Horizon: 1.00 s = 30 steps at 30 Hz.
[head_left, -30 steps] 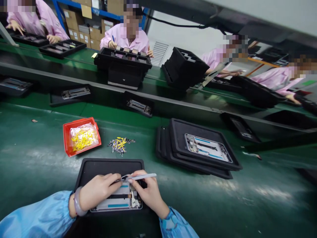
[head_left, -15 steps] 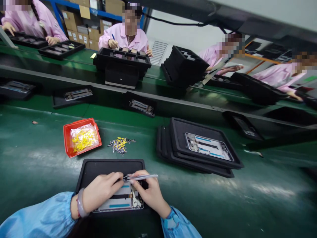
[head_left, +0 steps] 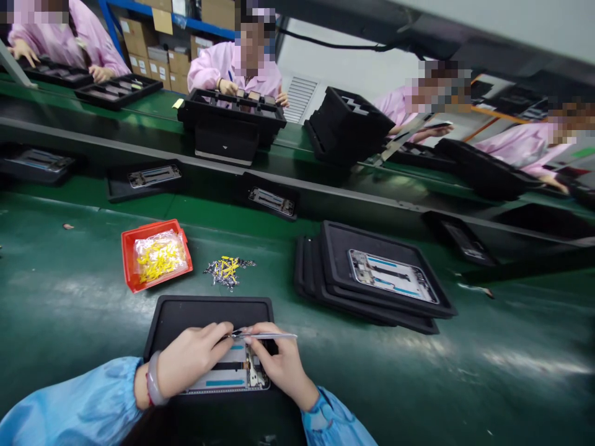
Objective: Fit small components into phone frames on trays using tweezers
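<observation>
A phone frame [head_left: 230, 371] with blue strips and a dark ribbon lies in a black tray [head_left: 209, 308] close in front of me. My right hand [head_left: 283, 365] pinches a pair of tweezers [head_left: 274, 336], their tips pointing left over the frame's far edge. At those tips, my left hand [head_left: 198, 359] has its thumb and fingers closed together; what they hold, if anything, is too small to make out. Beyond the tray lies a loose pile of small yellow and dark parts [head_left: 227, 271]. Left of it stands a red box [head_left: 129, 263] with a clear bag of yellow pieces [head_left: 160, 257].
Stacked black trays [head_left: 309, 272] stand at the right, a second phone frame [head_left: 393, 275] on top. Farther back, several trays with frames [head_left: 155, 176] line a green strip below a metal rail [head_left: 288, 176]. Co-workers in pink [head_left: 232, 68] sit opposite, among dark trays [head_left: 348, 124].
The trays on the far strip have shifted slightly right. My hands and the tweezers stay almost in place over the frame. The co-worker opposite has leaned and moved the hand with the pen.
</observation>
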### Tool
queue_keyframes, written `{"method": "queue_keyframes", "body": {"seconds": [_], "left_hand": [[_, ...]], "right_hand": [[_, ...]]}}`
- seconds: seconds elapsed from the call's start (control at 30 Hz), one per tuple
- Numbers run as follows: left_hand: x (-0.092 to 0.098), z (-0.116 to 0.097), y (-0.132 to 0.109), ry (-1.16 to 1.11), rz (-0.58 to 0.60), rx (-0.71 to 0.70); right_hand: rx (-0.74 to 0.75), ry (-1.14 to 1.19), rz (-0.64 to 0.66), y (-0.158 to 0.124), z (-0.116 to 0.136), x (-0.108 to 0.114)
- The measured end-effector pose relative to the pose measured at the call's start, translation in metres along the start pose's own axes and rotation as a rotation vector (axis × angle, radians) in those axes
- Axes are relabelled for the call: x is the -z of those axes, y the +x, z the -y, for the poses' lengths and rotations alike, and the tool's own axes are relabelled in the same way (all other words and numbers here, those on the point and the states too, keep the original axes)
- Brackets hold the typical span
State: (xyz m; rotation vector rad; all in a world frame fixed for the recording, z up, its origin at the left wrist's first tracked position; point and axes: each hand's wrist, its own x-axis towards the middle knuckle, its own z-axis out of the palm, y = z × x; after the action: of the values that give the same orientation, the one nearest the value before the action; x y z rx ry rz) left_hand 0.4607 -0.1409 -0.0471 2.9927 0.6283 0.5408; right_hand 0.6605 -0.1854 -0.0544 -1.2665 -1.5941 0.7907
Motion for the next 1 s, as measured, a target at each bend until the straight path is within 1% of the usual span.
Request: {"method": "queue_keyframes", "body": {"seconds": [0.17, 0.33, 0.4, 0.6, 0.73, 0.9, 1.0], "left_hand": [[0.0, 0.0, 0.0, -0.003, -0.021, 0.005], [0.001, 0.0, 0.0, -0.022, -0.023, 0.016], [0.001, 0.0, 0.001, -0.033, -0.016, 0.029], [0.001, 0.001, 0.002, -0.064, -0.033, 0.042], [0.001, 0.001, 0.002, -0.075, -0.008, 0.043], [0.001, 0.001, 0.001, -0.078, -0.011, 0.041], [0.0, 0.001, 0.0, -0.075, 0.01, 0.037]], "right_hand": [[0.001, 0.021, -0.007, 0.001, 0.0, 0.0], [-0.031, 0.1, -0.132, -0.003, -0.003, -0.001], [-0.03, 0.11, -0.155, -0.004, -0.004, -0.001], [0.033, 0.038, -0.106, -0.006, -0.005, -0.001], [0.082, 0.023, -0.078, -0.005, -0.002, 0.0], [0.206, -0.054, 0.009, -0.002, 0.002, 0.002], [0.224, -0.101, 0.057, -0.001, 0.006, 0.004]]}}
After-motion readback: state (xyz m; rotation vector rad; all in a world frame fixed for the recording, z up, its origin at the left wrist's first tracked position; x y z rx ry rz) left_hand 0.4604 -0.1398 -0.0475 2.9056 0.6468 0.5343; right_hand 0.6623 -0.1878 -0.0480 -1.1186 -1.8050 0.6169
